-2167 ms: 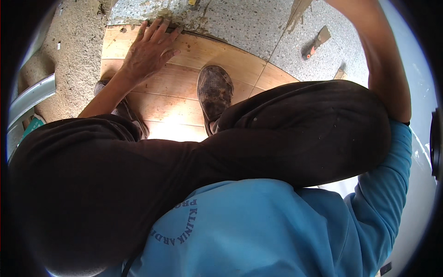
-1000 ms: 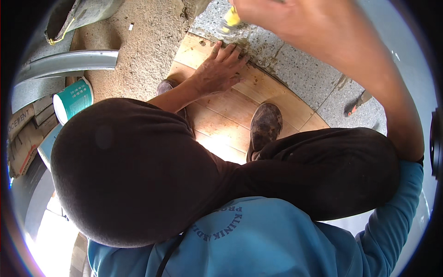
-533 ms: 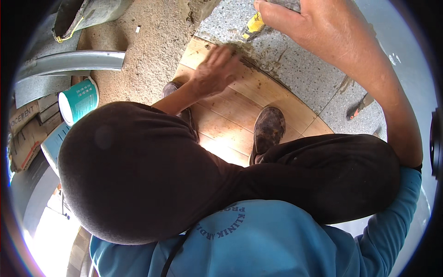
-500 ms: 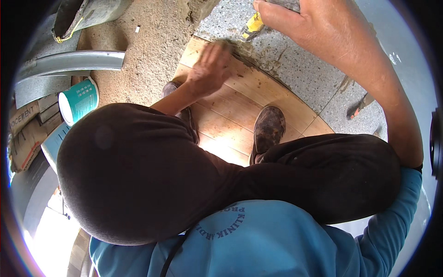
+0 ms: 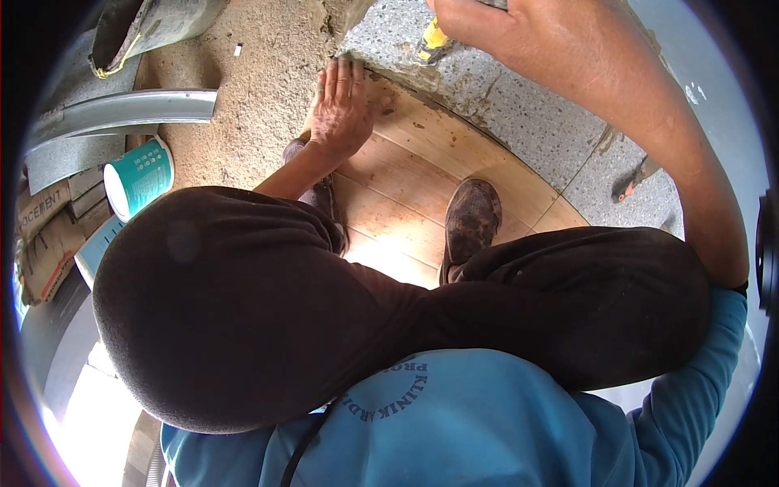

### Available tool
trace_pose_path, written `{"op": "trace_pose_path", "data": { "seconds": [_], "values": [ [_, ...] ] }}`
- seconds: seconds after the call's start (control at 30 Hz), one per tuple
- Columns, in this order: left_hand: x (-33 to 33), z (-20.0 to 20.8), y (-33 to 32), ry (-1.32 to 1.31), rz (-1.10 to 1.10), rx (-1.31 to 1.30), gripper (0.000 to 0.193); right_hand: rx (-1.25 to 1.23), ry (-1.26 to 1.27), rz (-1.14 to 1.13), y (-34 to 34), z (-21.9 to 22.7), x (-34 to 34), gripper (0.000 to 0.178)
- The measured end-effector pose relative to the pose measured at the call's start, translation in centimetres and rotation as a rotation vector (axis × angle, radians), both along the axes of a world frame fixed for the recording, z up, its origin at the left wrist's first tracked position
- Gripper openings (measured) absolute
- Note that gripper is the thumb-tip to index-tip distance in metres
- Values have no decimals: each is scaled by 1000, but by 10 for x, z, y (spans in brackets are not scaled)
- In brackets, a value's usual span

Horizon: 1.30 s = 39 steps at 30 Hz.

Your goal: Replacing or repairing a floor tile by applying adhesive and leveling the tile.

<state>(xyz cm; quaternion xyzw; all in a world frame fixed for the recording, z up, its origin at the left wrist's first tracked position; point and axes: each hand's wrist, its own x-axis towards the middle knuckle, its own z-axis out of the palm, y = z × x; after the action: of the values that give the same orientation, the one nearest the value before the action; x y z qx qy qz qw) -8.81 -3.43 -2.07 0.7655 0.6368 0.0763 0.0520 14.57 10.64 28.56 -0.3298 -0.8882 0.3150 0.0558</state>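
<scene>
My left hand (image 5: 341, 114) lies flat with fingers stretched out at the far left corner of the wood-look floor tiles (image 5: 406, 166). Its fingertips reach the edge where the tiles meet speckled grey flooring (image 5: 535, 122). My right hand (image 5: 487, 28), partly cut off by the top edge, is closed around a tool with a yellow-and-dark end (image 5: 432, 39). That end points down toward the speckled floor; the tool's other part is mostly hidden, so its kind is unclear. Crumbs of dirt dot the wood-look tiles near my left hand.
Rough bare ground (image 5: 251, 114) spreads to the left. A teal-and-white bucket (image 5: 146, 178), a curved metal strip (image 5: 138, 105) and paper sacks (image 5: 49, 252) stand there. At right lies a tool with a dark-and-orange end (image 5: 625, 191). My shoe (image 5: 473, 215) rests on the tiles.
My left hand, blurred before, has moved left along the tile edge to the corner and now lies flat. My right hand has shifted slightly left and up with the tool.
</scene>
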Motion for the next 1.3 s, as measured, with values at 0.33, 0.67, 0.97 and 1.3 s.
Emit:
{"op": "trace_pose_path", "data": {
  "seconds": [0.33, 0.67, 0.97, 1.3],
  "values": [
    [13, 8, -2, -15, -199, -12, 77, 145, 260, 140, 6, 6, -17, 19],
    [14, 10, 0, -15, -198, 9, 79, 276, 218, 54, -4, 0, -28, 19],
    [12, 8, -2, -29, -188, -17, 78, 56, -28, 90, 6, 9, -17, 18],
    [4, 7, -2, 14, -230, -11, 76, 41, 42, 133, 3, -13, 2, 23]
  ]
}}
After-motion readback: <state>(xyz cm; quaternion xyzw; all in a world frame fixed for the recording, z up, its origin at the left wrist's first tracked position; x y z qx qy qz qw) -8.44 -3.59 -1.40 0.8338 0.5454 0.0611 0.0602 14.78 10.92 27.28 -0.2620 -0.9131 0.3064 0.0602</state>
